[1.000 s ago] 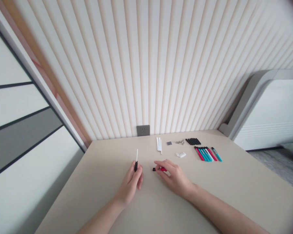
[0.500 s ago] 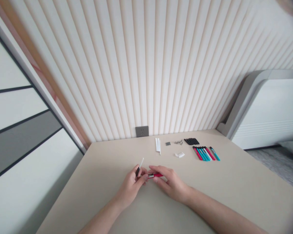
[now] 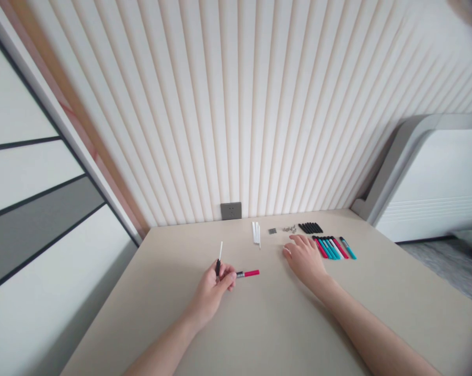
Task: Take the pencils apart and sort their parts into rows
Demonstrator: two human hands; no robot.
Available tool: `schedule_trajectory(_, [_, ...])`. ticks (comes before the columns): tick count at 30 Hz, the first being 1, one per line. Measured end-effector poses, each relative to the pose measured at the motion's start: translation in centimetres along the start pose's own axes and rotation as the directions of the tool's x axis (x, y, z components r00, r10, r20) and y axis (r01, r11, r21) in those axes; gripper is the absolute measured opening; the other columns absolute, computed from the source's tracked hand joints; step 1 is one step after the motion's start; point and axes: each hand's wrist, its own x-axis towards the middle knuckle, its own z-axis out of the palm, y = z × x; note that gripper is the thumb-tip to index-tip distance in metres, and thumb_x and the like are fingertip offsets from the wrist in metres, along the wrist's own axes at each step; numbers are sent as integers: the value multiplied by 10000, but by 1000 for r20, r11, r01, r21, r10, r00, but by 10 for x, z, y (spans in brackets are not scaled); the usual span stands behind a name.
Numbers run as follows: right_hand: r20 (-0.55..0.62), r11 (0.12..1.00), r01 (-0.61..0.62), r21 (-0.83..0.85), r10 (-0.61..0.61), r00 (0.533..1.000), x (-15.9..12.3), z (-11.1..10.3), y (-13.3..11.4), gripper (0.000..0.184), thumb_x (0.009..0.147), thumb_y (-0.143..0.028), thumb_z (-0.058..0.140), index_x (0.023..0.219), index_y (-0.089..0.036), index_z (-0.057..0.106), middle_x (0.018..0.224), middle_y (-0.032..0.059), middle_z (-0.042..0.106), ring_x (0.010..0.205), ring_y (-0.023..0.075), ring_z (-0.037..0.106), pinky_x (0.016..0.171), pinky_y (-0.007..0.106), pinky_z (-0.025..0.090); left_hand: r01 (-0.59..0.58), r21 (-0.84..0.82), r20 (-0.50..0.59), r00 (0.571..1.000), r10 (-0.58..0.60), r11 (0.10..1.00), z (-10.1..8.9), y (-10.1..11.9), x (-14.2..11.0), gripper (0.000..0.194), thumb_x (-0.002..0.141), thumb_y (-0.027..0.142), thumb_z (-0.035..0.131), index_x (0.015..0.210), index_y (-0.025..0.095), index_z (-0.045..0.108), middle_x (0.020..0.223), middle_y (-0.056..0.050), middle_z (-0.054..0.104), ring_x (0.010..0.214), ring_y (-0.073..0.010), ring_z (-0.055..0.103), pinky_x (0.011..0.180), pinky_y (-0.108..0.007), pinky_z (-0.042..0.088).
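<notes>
My left hand [image 3: 216, 282] is closed on a red marker barrel [image 3: 252, 273], which points right with a dark printed band near the fingers. The same hand also grips a short black piece [image 3: 218, 268] with a thin white rod [image 3: 220, 250] standing up out of it. Over to the right, my right hand [image 3: 304, 258] reaches across the table with its fingers bent and a little apart. It covers most of the small white pieces [image 3: 286, 249]; whether it touches them is hidden.
At the back lie white rods [image 3: 256, 233], small grey pieces [image 3: 272, 231], scattered metallic bits [image 3: 289, 228] and a row of black caps [image 3: 311, 227]. Red, teal and white markers [image 3: 332, 247] lie side by side, with a teal one [image 3: 348, 248] apart. A socket [image 3: 231, 211] is on the wall.
My right hand has let go of the red marker barrel and moved right and forward to the small white pieces. My left hand keeps the barrel and the black piece; the white rod now stands more upright.
</notes>
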Motion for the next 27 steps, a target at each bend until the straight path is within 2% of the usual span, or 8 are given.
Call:
schedule_trajectory(8, [-32,999,38,0,-38,999,1,-3,-3,240,943,-228,548,835,-220,761,1209,88,677,1186,280,542,1023,444,339,-7,-1,-15,1000,7,1000,2,0,1,324,860,319,638,749,229,346,796,31,546,688,-120,516,652,-259,439])
schedule_trajectory(13, [-54,994,90,54,-87,995,3,0,2,225,944,-195,537,840,-204,736,1138,89,704,1084,268,606,984,449,377,-15,69,-33,999,17,998,0,-2,2,318,855,329,631,743,228,351,802,27,550,697,-122,518,688,-264,439])
schedule_trajectory(16, [-94,978,133,158,-120,988,5,-4,3,228,964,-204,510,877,-197,721,1060,88,725,1021,261,636,936,436,419,-22,90,-51,998,26,996,-1,-3,2,305,850,328,630,745,226,363,824,19,575,711,-126,530,721,-274,440])
schedule_trajectory(18, [-128,936,191,296,-160,979,5,-10,-2,243,987,-240,482,920,-196,712,995,86,734,955,238,657,885,400,455,-21,80,-69,997,26,997,0,-3,2,302,843,328,634,748,226,366,837,15,587,718,-130,541,737,-283,445])
schedule_trajectory(22, [-158,745,344,571,-311,937,-1,-23,-23,239,999,-316,484,974,-216,699,908,63,733,853,193,668,801,337,496,-16,64,-105,994,22,998,1,-2,1,302,834,332,646,756,226,374,848,11,590,728,-135,549,754,-292,446])
schedule_trajectory(24, [-156,674,360,644,-345,925,-5,-26,-34,223,990,-325,503,971,-218,699,892,57,728,843,188,662,787,332,502,-19,57,-113,993,25,998,2,-2,0,300,834,334,648,762,227,377,850,9,590,737,-138,556,760,-294,447])
schedule_trajectory(27, [-145,621,322,714,-318,937,-10,-26,-42,212,977,-326,528,944,-211,703,873,55,724,832,185,656,775,327,512,-22,50,-118,993,28,999,2,-2,0,296,841,334,640,764,227,375,852,9,589,746,-141,565,764,-297,450])
